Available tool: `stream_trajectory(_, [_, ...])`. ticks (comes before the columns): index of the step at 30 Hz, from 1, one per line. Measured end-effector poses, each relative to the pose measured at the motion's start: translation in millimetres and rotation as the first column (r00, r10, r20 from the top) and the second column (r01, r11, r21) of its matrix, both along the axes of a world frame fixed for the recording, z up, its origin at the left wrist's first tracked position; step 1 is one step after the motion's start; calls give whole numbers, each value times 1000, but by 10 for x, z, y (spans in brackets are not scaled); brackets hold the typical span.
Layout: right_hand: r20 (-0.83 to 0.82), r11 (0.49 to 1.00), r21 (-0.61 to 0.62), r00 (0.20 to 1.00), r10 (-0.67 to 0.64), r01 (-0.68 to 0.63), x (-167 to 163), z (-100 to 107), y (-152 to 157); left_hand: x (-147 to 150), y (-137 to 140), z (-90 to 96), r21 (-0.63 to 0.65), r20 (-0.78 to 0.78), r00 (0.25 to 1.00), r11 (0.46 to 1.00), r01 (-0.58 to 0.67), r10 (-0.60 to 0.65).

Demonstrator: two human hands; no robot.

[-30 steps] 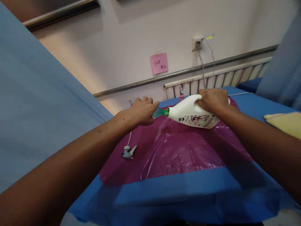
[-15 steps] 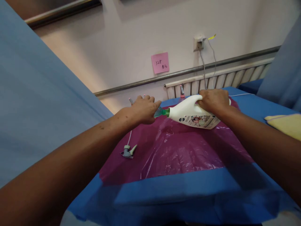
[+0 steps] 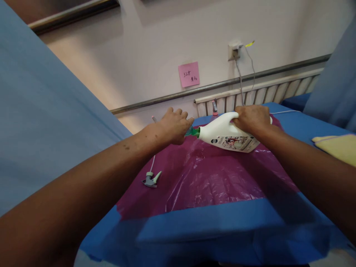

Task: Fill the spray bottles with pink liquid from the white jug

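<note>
My right hand is closed round the handle of a white detergent jug, which lies tilted on its side in the air with its mouth to the left. A translucent green bottle meets the jug's green-rimmed mouth. Curled around that bottle, my left hand hides most of it; its fingers show only from the back. Below my left forearm, a grey and pale green spray trigger head with its thin tube lies on a magenta plastic sheet.
Under the sheet is a blue-covered table. Pink-collared spray bottle tops stand at the back by the radiator. A yellow cloth lies at right. Blue curtains flank both sides. A pink note is on the wall.
My left hand has shifted slightly to the right, covering more of the green bottle. The jug and my right hand stay nearly in place.
</note>
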State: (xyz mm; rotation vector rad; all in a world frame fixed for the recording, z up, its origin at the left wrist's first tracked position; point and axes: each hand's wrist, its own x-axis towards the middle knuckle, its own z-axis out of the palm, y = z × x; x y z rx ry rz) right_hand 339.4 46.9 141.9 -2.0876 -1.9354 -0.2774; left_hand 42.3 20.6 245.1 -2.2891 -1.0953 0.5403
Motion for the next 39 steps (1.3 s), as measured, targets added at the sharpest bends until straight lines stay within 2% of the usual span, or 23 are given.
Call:
stream_trajectory(15, [9,1000,-7,1000,10,-10,34,40,39,181,17,115,-30,-15,998,998,59,-60])
stream_trajectory(24, [26,1000,-16,999,19,-18,71,42,68,356,-46,207,-18,-141,983,993,113,-114])
stream_trajectory(27, [30,1000,-13,999,17,-16,81,30,86,361,-18,204,-34,-96,985,990,137,-140])
stream_trajectory(31, [14,1000,-1,1000,11,-11,101,12,104,363,8,202,-75,-35,993,991,112,-114])
stream_trajectory(34, [14,1000,-12,1000,3,-3,111,13,101,363,9,211,-55,-52,991,991,122,-125])
stream_trajectory(39, [-12,1000,-25,1000,-2,2,125,34,76,281,16,220,-33,18,988,987,156,-155])
